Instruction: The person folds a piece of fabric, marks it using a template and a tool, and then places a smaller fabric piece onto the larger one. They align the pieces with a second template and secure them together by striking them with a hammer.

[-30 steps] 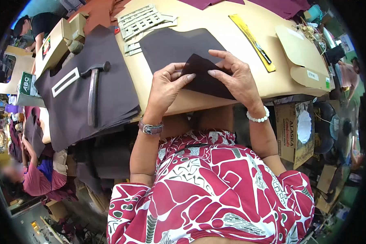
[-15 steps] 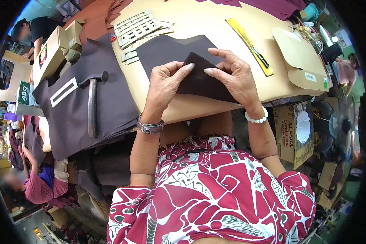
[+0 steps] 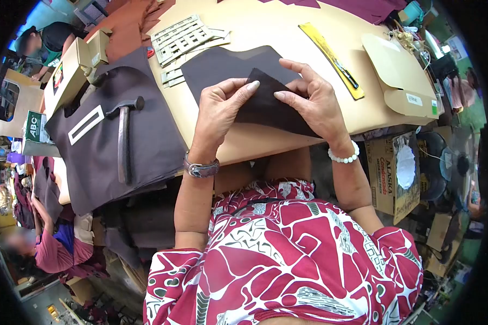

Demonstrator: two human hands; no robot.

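Note:
In the middle of the head view, a dark brown sheet of leather or fabric [image 3: 271, 105] is raised off the table edge. My left hand [image 3: 222, 105] pinches its upper left corner between thumb and fingers. On the other side, my right hand [image 3: 312, 97] grips the sheet's right edge, thumb on top and index finger stretched away from it. Beneath and beyond lies another dark brown piece [image 3: 228, 59], flat on the table. Left of my hands, a hammer [image 3: 124, 138] and a white slotted template [image 3: 85, 125] rest on a stack of dark sheets [image 3: 157, 135].
The tan table [image 3: 265, 30] holds cut-out card templates [image 3: 181, 40], a yellow ruler [image 3: 322, 51] with a black pen-like tool [image 3: 348, 77], and a folded card [image 3: 398, 81]. Cardboard boxes [image 3: 382, 184] stand at lower right. Co-workers [image 3: 59, 252] are at the left.
Both hands keep their hold on the sheet. Its raised corner looks slightly more bent, and my right index finger has lifted a little.

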